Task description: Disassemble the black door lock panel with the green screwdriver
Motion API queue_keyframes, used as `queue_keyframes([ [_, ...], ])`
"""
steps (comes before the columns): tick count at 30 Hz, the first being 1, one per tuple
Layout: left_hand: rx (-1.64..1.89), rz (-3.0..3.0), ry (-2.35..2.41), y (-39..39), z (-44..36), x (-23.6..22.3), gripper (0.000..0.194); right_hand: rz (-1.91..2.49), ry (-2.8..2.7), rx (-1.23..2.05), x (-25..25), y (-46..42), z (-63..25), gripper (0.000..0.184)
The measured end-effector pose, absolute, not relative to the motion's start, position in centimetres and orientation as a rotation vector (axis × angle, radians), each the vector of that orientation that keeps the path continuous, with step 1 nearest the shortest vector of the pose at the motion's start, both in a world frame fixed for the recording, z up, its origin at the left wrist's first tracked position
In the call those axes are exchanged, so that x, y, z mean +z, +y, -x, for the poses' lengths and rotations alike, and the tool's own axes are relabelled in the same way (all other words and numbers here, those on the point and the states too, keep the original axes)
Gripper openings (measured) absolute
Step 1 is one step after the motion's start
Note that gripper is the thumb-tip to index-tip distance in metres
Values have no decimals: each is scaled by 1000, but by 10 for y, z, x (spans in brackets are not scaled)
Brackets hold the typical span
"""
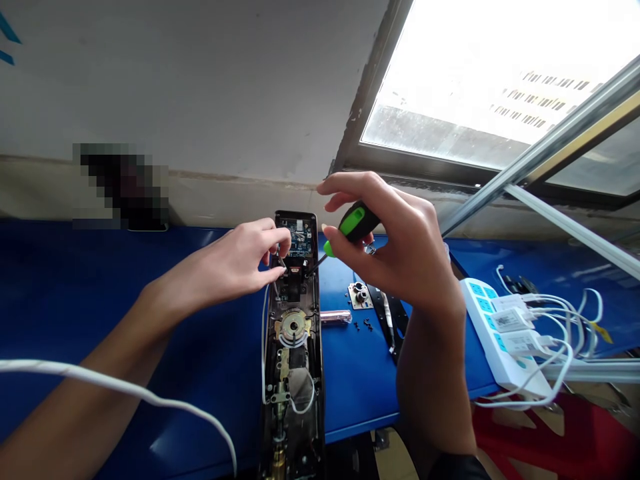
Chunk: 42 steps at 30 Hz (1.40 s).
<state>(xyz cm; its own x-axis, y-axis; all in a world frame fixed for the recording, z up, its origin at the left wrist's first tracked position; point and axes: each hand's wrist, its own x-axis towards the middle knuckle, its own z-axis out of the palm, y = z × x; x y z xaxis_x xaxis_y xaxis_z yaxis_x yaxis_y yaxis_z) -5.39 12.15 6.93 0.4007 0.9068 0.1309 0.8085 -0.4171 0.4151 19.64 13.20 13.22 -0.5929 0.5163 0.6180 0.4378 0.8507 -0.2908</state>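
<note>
Blue workbench (75,280) runs beneath a window (475,80) in my head view. My left hand (240,257) is half closed at the top of a door lock panel (294,327), and I cannot tell what its fingers hold. My right hand (400,260) firmly grips a green screwdriver (356,223), tip at the panel. A slipped tip could gouge the circuit board (300,240); a bump could scatter the loose screws (363,325).

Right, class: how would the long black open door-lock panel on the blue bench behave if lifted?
The long black door-lock panel probably feels stiff and heavy for its size, being packed with metal parts. Its exposed circuit board looks fragile, and its loose white wire could snag.
</note>
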Motion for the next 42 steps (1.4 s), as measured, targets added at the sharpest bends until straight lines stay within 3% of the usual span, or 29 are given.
queue_keyframes([
  [6, 455, -2368, 1478, 119, 49, 71, 25, 617, -2322, 187, 135, 128, -196, 57],
  [12, 433, -2391, 1439, 117, 45, 72, 24, 684, -2299, 146, 133, 131, -196, 41],
  [18, 444, -2394, 1417, 117, 44, 73, 25, 641, -2321, 199, 135, 129, -196, 70],
  [24, 441, -2402, 1404, 118, 44, 71, 26, 695, -2283, 175, 133, 133, -197, 42],
  [29, 435, -2392, 1390, 118, 44, 70, 26, 663, -2299, 219, 134, 129, -197, 61],
  [35, 429, -2397, 1382, 118, 45, 70, 26, 703, -2264, 188, 132, 132, -198, 45],
  [42, 433, -2386, 1382, 117, 44, 70, 25, 665, -2304, 231, 135, 129, -199, 54],
])
